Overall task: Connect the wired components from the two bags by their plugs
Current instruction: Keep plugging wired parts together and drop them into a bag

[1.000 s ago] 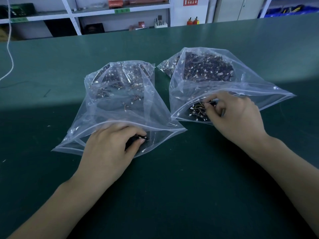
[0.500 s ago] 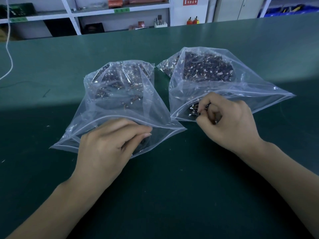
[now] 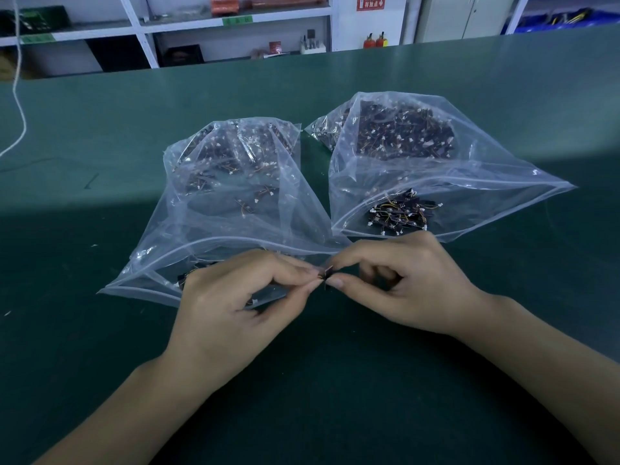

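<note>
Head view: your hands meet in front of the two bags.
Left hand (image 3: 235,307): pinches a small dark part (image 3: 327,275).
Right hand (image 3: 409,283): pinches the same part.
Left bag (image 3: 214,209), right bag (image 3: 469,169): mouths open, on the green table (image 3: 100,330).

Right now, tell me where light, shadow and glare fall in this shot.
Head view: a bright band crosses the green table behind the bags; the left hand and right hand sit in shadow; pale glare streaks the left bag; wide-angle bowing curves the table's far edge.

Bare forearms, seemingly no sleeves.
</note>
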The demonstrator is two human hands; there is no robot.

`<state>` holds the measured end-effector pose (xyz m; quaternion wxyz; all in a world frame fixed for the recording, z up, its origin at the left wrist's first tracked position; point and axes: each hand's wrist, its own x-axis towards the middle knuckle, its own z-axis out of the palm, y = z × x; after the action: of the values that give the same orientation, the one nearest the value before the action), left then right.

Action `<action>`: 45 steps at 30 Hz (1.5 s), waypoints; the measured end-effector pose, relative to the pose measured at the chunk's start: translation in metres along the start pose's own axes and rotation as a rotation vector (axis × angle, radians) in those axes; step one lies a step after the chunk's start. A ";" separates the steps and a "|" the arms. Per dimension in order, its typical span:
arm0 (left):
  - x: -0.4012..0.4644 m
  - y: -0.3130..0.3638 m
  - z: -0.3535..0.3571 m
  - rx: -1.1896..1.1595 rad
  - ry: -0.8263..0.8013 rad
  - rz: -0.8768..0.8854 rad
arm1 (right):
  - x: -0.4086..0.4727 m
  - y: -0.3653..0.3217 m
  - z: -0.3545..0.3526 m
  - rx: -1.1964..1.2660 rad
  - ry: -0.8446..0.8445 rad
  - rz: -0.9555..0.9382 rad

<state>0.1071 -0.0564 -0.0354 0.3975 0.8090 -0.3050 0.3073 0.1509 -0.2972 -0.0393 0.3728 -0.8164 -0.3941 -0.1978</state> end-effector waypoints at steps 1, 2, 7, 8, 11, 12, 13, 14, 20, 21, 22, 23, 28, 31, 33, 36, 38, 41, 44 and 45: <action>0.000 0.000 0.000 -0.001 0.003 0.002 | 0.000 0.000 0.001 0.023 0.006 0.010; 0.000 0.001 0.000 -0.001 0.005 0.003 | -0.001 -0.001 0.002 0.048 0.010 0.020; 0.000 0.000 0.001 -0.005 -0.008 0.005 | -0.003 -0.003 0.006 0.134 -0.019 0.091; -0.001 0.000 0.001 -0.020 -0.016 -0.004 | -0.003 -0.003 0.006 0.110 -0.029 0.096; -0.001 0.003 0.001 -0.051 -0.039 -0.060 | 0.000 -0.007 0.004 -0.034 -0.054 0.053; 0.000 0.003 0.001 -0.034 -0.046 -0.066 | 0.001 -0.009 0.004 -0.067 -0.059 0.033; 0.001 0.003 0.001 -0.001 -0.050 -0.059 | 0.001 -0.010 0.003 -0.085 -0.059 0.016; 0.002 0.002 0.002 0.037 -0.053 -0.048 | 0.001 -0.010 0.003 -0.095 -0.056 0.005; 0.003 0.002 0.001 0.074 0.001 -0.040 | 0.000 -0.009 0.002 -0.052 -0.038 0.073; 0.003 0.002 0.000 0.064 0.010 -0.051 | 0.000 -0.009 0.002 -0.046 -0.039 0.074; 0.003 0.002 0.000 0.055 0.015 -0.062 | 0.000 -0.009 0.002 -0.044 -0.042 0.074; 0.003 0.002 0.000 0.048 0.015 -0.071 | 0.000 -0.008 0.003 -0.045 -0.045 0.073; 0.002 0.000 0.001 0.063 -0.028 -0.104 | -0.002 -0.005 0.004 -0.019 0.033 0.107; 0.001 -0.003 0.001 0.084 -0.044 -0.120 | -0.002 -0.005 0.004 0.031 0.078 0.118; 0.001 -0.004 0.000 0.083 -0.044 -0.112 | -0.001 -0.006 0.004 0.043 0.068 0.100; 0.001 -0.004 0.000 0.091 -0.046 -0.097 | -0.002 -0.006 0.004 0.049 0.062 0.084; 0.000 -0.004 0.000 0.094 -0.052 -0.104 | -0.002 -0.005 0.004 0.055 0.062 0.081; -0.001 -0.005 0.001 0.085 -0.056 -0.106 | -0.002 -0.005 0.004 0.063 0.068 0.081; 0.001 -0.005 -0.001 0.099 -0.057 -0.085 | -0.001 -0.004 0.003 0.065 0.055 0.084; 0.001 -0.004 -0.001 0.106 -0.057 -0.079 | -0.001 -0.004 0.003 0.064 0.052 0.085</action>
<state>0.1104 -0.0533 -0.0360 0.3571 0.8488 -0.2672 0.2841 0.1468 -0.2936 -0.0402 0.4168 -0.8146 -0.3556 -0.1901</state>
